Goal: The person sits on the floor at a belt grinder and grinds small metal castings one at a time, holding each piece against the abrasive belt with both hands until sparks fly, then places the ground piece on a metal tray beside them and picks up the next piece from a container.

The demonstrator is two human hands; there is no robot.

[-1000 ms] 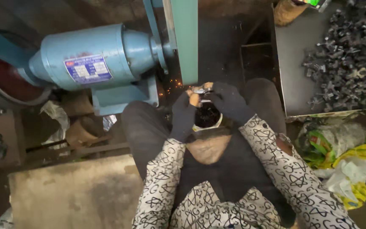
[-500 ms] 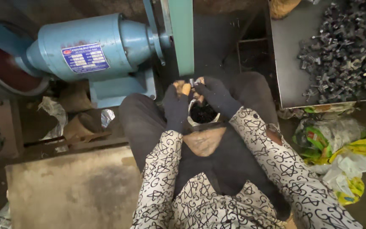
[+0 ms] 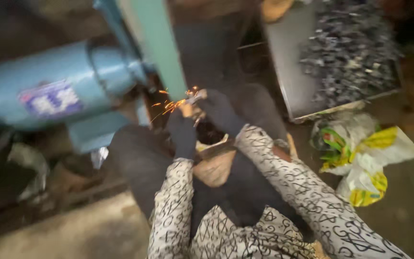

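Floor: dusty concrete floor (image 3: pixel 63 235) is lying under my knees, blurred in this shaky view.
Grinder: I am sitting close against the blue bench grinder motor (image 3: pixel 58 93), so my arms are reaching its working end without stretching.
Guard: the green upright guard (image 3: pixel 156 48) is standing just above my hands, closing off the room upward.
Workpiece: I am pressing a small metal piece (image 3: pixel 193 98) toward the wheel; orange sparks (image 3: pixel 168 103) are flying off leftward beside it.
Left hand: my left hand (image 3: pixel 182 134), dark-gloved, is curled shut low against the piece, steadying it from below.
Right hand: my right hand (image 3: pixel 219 111), also gloved, is clamped on the piece from the right, pushing it in.
Lap: a tan pouch (image 3: pixel 214 165) is resting between my thighs just beneath my hands, probably to catch whatever falls.
Stock: a grey metal tray (image 3: pixel 288 62) heaped with small metal parts (image 3: pixel 346 52) is sitting near my right side, within reach.
Clutter: crumpled yellow-green plastic bags (image 3: pixel 365 153) are crowding the floor by my right knee.
Open room: space is tight; only the floor to my left is free.
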